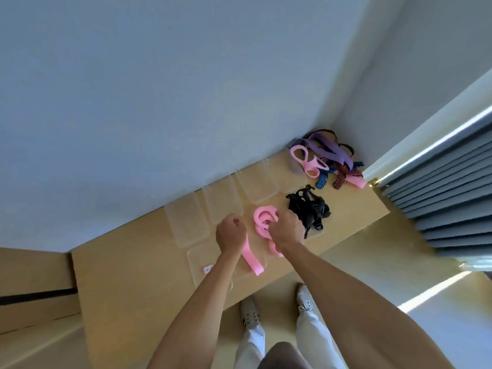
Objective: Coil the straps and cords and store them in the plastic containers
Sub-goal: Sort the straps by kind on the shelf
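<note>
A pink strap (pixel 262 221) lies in loose loops on the wooden table (pixel 127 272). My right hand (pixel 286 227) grips its looped part. My left hand (pixel 230 234) grips one end, and the strap's tail hangs down below that fist over a clear plastic container (pixel 198 262) near the table's front edge. Three clear containers (pixel 186 222) stand in a row along the wall behind my hands. A black cord bundle (pixel 308 209) lies just right of my right hand.
A pile of pink, purple, blue and dark red straps (pixel 326 161) fills the far right corner of the table. A grey curtain (pixel 447 198) hangs to the right. My shoes (pixel 303 296) stand on the floor below the table edge.
</note>
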### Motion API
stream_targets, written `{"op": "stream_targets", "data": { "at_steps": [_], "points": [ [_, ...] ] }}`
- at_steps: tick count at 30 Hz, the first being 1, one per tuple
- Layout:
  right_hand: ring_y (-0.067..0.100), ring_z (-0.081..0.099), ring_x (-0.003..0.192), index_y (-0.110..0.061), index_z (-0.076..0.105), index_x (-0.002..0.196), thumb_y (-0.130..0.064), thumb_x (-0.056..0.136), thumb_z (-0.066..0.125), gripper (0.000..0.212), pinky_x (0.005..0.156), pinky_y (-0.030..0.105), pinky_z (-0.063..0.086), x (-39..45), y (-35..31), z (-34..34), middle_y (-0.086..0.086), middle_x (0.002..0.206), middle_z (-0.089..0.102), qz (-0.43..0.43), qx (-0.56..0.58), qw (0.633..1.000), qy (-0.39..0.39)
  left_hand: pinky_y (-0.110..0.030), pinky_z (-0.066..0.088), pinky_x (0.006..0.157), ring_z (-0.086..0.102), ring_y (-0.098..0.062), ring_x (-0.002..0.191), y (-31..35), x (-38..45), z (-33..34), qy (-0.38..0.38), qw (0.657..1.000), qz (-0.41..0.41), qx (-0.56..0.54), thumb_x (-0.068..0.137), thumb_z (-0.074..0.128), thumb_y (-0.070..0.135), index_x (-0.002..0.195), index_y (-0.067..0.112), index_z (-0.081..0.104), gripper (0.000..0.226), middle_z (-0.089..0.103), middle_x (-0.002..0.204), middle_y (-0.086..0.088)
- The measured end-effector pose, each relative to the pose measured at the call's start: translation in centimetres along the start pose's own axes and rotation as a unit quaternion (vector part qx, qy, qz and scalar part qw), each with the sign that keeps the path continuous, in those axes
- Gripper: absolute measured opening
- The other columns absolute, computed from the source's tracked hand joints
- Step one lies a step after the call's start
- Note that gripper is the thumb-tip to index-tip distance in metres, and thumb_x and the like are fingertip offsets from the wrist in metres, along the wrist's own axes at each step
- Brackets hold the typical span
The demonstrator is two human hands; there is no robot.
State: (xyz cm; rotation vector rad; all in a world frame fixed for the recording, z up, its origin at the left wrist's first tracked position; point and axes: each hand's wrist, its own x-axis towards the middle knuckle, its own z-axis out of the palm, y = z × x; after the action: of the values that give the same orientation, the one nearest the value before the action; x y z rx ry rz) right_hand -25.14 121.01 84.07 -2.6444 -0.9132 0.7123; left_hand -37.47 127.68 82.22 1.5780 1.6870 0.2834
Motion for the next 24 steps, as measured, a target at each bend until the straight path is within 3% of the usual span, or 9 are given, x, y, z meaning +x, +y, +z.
{"op": "stream_targets", "data": {
  "at_steps": [2, 7, 10, 12, 14, 16, 18, 20, 24],
  "points": [
    [0.029, 0.058, 0.083, -0.011, 0.062, 0.102, -0.009, 0.084, 0.052, 0.02, 0.065, 0.032, 0.04, 1.8, 0.6, -3.3, 0.01, 0.103, 0.063, 0.025, 0.007, 1.0, 0.013, -0.035, 0.048, 0.071, 0.062, -0.027, 0.083, 3.7, 0.2, 0.6, -0.022, 0.998, 0.056, 0.008, 0.09, 0.049, 0.004, 0.091, 0.005, 0.07, 0.021, 0.072, 0.093, -0.012],
    [0.036, 0.061, 0.093, -0.004, 0.061, 0.1, -0.008, 0.082, 0.054, 0.02, 0.073, 0.039, 0.051, 6.7, 4.0, -8.9, 0.016, 0.103, 0.061, 0.056, 0.052, 0.997, 0.025, -0.029, 0.044, 0.078, 0.065, -0.029, 0.099, 12.8, 1.0, 5.1, -0.094, 0.98, 0.167, 0.049, 0.094, 0.05, 0.007, 0.104, 0.007, 0.071, 0.024, 0.073, 0.103, -0.009],
    [0.036, 0.06, 0.099, -0.005, 0.061, 0.108, -0.006, 0.082, 0.056, 0.026, 0.077, 0.037, 0.049, 10.6, 7.0, -10.5, 0.016, 0.108, 0.06, 0.092, 0.071, 0.993, 0.012, -0.033, 0.048, 0.092, 0.063, -0.028, 0.111, 16.7, 2.2, 9.3, -0.125, 0.97, 0.189, 0.092, 0.093, 0.051, 0.007, 0.118, 0.009, 0.069, 0.03, 0.071, 0.117, -0.008],
    [0.035, 0.061, 0.097, -0.005, 0.061, 0.107, -0.005, 0.079, 0.057, 0.027, 0.072, 0.034, 0.046, 13.4, 8.9, -11.0, 0.014, 0.105, 0.059, 0.107, 0.087, 0.99, -0.008, -0.035, 0.047, 0.095, 0.061, -0.029, 0.114, 18.6, 3.5, 12.3, -0.136, 0.967, 0.18, 0.116, 0.093, 0.053, 0.008, 0.122, 0.008, 0.067, 0.033, 0.069, 0.119, -0.01],
    [0.035, 0.062, 0.097, -0.006, 0.058, 0.112, -0.005, 0.08, 0.059, 0.033, 0.069, 0.032, 0.044, 16.2, 10.2, -11.3, 0.009, 0.098, 0.057, 0.121, 0.104, 0.987, -0.025, -0.031, 0.046, 0.079, 0.063, -0.033, 0.104, 20.5, 4.9, 15.0, -0.129, 0.971, 0.161, 0.12, 0.09, 0.055, 0.006, 0.108, 0.002, 0.068, 0.023, 0.069, 0.103, -0.014],
    [0.035, 0.062, 0.098, -0.006, 0.057, 0.115, -0.01, 0.083, 0.06, 0.033, 0.069, 0.032, 0.043, 19.0, 11.1, -11.2, 0.012, 0.101, 0.061, 0.128, 0.124, 0.983, -0.054, -0.023, 0.031, 0.064, 0.062, -0.035, 0.094, 22.2, 6.3, 17.3, -0.101, 0.981, 0.129, 0.101, 0.088, 0.057, 0.004, 0.09, 0.0, 0.064, 0.009, 0.061, 0.086, -0.012],
    [0.035, 0.061, 0.096, -0.004, 0.059, 0.114, -0.013, 0.086, 0.058, 0.03, 0.069, 0.033, 0.044, 21.8, 11.5, -11.2, 0.018, 0.109, 0.065, 0.141, 0.15, 0.975, -0.088, -0.021, 0.032, 0.068, 0.061, -0.033, 0.099, 24.0, 8.2, 19.2, -0.056, 0.995, 0.057, 0.062, 0.088, 0.056, 0.003, 0.097, 0.001, 0.063, 0.012, 0.062, 0.1, -0.014],
    [0.035, 0.062, 0.101, -0.002, 0.057, 0.118, -0.014, 0.086, 0.06, 0.035, 0.071, 0.032, 0.042, 24.4, 11.5, -11.3, 0.019, 0.116, 0.065, 0.156, 0.158, 0.967, -0.126, -0.029, 0.044, 0.081, 0.059, -0.03, 0.106, 25.5, 10.2, 20.4, -0.014, 0.999, -0.002, 0.041, 0.091, 0.055, 0.007, 0.112, 0.0, 0.063, 0.024, 0.06, 0.118, -0.014],
    [0.036, 0.061, 0.113, -0.003, 0.052, 0.13, -0.02, 0.092, 0.059, 0.043, 0.071, 0.03, 0.039, 27.9, 10.7, -11.1, 0.019, 0.124, 0.062, 0.188, 0.158, 0.956, -0.162, -0.036, 0.053, 0.086, 0.062, -0.029, 0.103, 26.7, 13.4, 21.4, -0.001, 0.993, -0.017, 0.121, 0.089, 0.058, 0.013, 0.117, 0.009, 0.064, 0.029, 0.059, 0.123, -0.012]
  ]
}}
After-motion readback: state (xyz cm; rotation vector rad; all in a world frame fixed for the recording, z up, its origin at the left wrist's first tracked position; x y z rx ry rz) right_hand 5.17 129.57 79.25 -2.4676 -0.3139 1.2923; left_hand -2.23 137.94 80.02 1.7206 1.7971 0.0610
